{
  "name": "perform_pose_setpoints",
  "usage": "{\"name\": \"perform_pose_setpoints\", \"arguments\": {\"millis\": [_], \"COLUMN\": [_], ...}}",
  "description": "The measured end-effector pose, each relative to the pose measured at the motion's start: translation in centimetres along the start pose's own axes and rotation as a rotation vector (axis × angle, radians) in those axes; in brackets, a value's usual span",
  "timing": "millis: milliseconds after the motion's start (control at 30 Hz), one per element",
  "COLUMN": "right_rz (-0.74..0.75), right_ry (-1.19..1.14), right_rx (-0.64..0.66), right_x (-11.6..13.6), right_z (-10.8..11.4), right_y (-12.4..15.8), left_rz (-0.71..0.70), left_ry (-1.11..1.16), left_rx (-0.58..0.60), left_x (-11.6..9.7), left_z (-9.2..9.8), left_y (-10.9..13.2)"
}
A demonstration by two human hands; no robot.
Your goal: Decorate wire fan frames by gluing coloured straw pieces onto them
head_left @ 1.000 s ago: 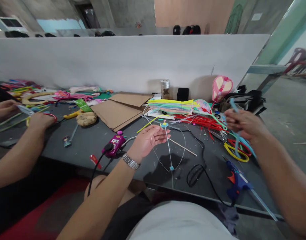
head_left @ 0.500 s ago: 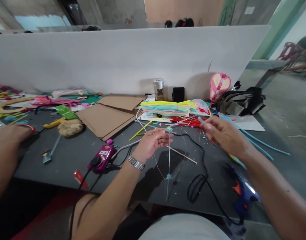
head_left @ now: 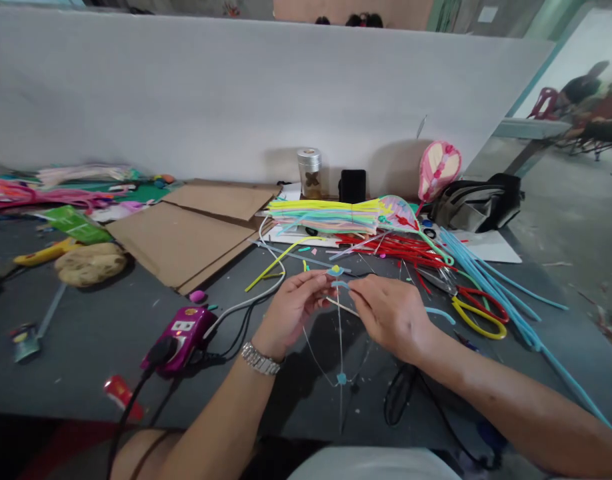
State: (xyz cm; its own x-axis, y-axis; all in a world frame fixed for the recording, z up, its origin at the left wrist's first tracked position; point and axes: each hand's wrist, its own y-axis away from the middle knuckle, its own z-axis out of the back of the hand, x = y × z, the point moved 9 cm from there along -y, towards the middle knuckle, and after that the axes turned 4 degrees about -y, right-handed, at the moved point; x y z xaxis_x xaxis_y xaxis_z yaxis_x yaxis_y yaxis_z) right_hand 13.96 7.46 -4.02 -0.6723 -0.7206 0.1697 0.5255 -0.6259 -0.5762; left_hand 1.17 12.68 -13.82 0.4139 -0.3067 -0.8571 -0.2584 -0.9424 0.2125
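Note:
My left hand [head_left: 299, 303], with a steel watch at the wrist, pinches the top of a thin wire frame [head_left: 340, 333]. A small blue piece with a yellow centre [head_left: 335, 270] sits at the frame's top, and a blue knot [head_left: 341, 379] joins its wires lower down. Close beside it, my right hand [head_left: 391, 313] is closed on a short light-blue pipe cleaner [head_left: 340, 285], whose end lies against the frame just under the top. Fingers partly hide where the two meet. Another light-blue length [head_left: 441, 315] shows behind the right hand; whether it is the same piece I cannot tell.
Scissors [head_left: 479, 310] and blue pipe cleaners [head_left: 491, 280] lie right. Behind are red stems [head_left: 391, 247], a yellow-and-pastel bundle [head_left: 326, 215] and a tin [head_left: 310, 172]. Cardboard [head_left: 186, 233], a purple power socket [head_left: 181, 337] and cables are left. A dark glue gun [head_left: 491, 433] is partly hidden.
My right hand has moved left and down, bringing the light-blue piece to the frame's top. The scissors have come into sight. The view has shifted right; the neighbour's hand at left is out of view.

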Motion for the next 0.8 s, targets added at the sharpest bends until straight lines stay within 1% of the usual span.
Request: {"name": "perform_pose_setpoints", "arguments": {"millis": [100, 200, 300, 433, 533, 800], "right_rz": [0.078, 0.109, 0.125, 0.142, 0.141, 0.142], "right_ry": [0.117, 0.182, 0.21, 0.209, 0.205, 0.172], "right_rx": [-0.073, -0.107, -0.1, -0.081, -0.082, -0.074], "right_x": [1.5, 2.4, 2.9, 3.4, 3.8, 4.3], "right_z": [0.1, 0.1, -0.3, -0.6, -0.5, -0.2], "right_y": [-1.0, -2.0, -2.5, -2.4, -2.2, -1.8], "left_rz": [-0.007, -0.048, -0.104, -0.203, -0.265, -0.344], "left_ry": [0.031, 0.029, -0.006, -0.069, -0.142, -0.307], "left_rx": [-0.008, 0.011, 0.01, -0.062, -0.079, -0.086], "left_x": [0.1, -0.2, -0.8, -2.0, -2.8, -4.7], "left_z": [0.0, -0.4, -0.6, 0.0, 0.1, 0.1], "left_y": [0.2, 0.5, 0.7, 1.2, 1.6, 2.7]}}
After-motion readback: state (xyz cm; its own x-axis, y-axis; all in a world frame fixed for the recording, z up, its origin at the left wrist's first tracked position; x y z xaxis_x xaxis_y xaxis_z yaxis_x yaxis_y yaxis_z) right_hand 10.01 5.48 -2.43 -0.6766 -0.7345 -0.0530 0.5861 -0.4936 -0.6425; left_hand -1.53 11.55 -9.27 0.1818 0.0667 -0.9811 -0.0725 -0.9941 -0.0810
